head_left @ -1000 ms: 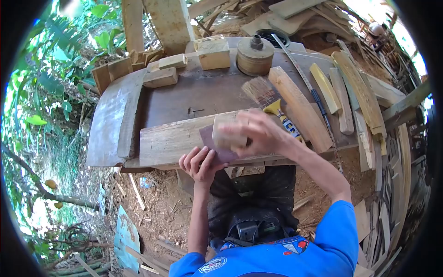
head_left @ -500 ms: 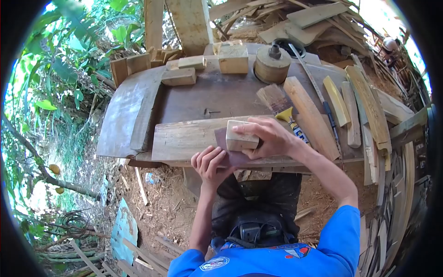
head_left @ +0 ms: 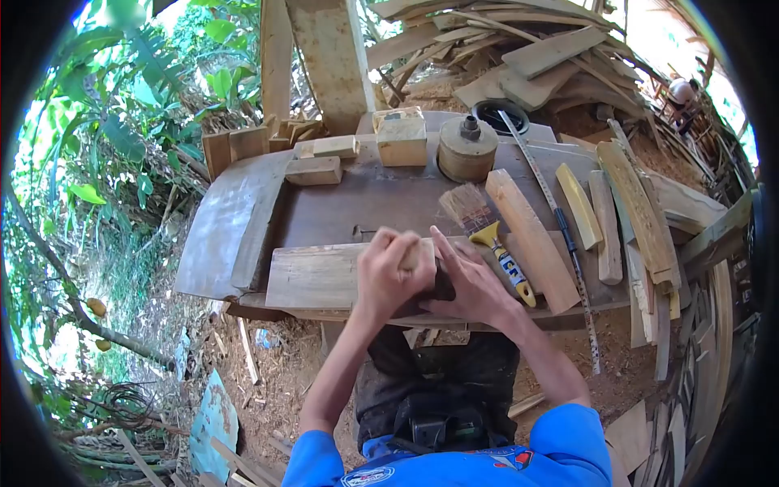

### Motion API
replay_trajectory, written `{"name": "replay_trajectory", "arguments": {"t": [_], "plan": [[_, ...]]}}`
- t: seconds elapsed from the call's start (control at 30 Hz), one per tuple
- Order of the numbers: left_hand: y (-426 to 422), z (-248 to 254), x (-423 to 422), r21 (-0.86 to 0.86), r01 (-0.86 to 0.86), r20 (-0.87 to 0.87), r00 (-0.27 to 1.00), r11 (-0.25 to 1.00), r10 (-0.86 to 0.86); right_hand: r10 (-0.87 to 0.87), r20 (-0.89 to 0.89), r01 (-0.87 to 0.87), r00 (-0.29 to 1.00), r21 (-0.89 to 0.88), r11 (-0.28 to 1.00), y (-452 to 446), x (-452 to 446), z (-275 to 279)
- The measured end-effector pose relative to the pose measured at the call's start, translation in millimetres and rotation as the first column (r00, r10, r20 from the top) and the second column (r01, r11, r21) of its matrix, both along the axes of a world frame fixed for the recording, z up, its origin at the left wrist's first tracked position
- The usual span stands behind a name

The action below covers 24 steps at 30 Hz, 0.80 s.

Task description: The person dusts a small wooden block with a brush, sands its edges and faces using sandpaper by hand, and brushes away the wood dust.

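My left hand (head_left: 393,272) is closed around a small wooden block (head_left: 419,258), mostly hidden by the fingers. Against the block's right side, my right hand (head_left: 475,282) has its thumb and fingers curved about a dark piece of sandpaper (head_left: 443,286), with the index finger pointing up. Both hands are over a long wooden board (head_left: 315,277) lying along the bench's near edge. Just right of them lies a paintbrush (head_left: 489,235) with a yellow handle.
A curved wooden bench (head_left: 341,207) carries small wood blocks (head_left: 315,170), a larger block (head_left: 402,140), a round can (head_left: 467,152), a measuring strip (head_left: 537,172) and a pen (head_left: 565,230). Wood strips (head_left: 641,215) lie at the right. A person (head_left: 682,93) is far back.
My left hand has moved from the sandpaper up onto the block. My right hand has let go of the block and shifted to the sandpaper at its right side. The view has tilted up slightly.
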<state>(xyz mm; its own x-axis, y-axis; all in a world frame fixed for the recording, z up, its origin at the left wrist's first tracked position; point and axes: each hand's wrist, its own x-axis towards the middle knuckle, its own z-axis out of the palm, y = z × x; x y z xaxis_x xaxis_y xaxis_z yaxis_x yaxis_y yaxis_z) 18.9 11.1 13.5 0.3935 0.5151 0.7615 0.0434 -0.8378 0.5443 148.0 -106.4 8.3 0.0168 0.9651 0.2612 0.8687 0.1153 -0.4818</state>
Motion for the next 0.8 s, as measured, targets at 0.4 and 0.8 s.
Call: {"name": "replay_trajectory", "arguments": {"t": [0.4,0.8], "plan": [[13,-2,1,0.057,-0.068,-0.103,0.992,0.996,0.074,-0.023,-0.016,0.022,1.0,-0.063,0.998,2,-3,-1],[24,-1,12,0.049,-0.062,-0.051,0.997,0.997,0.065,-0.054,-0.086,0.052,0.995,-0.029,0.998,2,-6,2]]}}
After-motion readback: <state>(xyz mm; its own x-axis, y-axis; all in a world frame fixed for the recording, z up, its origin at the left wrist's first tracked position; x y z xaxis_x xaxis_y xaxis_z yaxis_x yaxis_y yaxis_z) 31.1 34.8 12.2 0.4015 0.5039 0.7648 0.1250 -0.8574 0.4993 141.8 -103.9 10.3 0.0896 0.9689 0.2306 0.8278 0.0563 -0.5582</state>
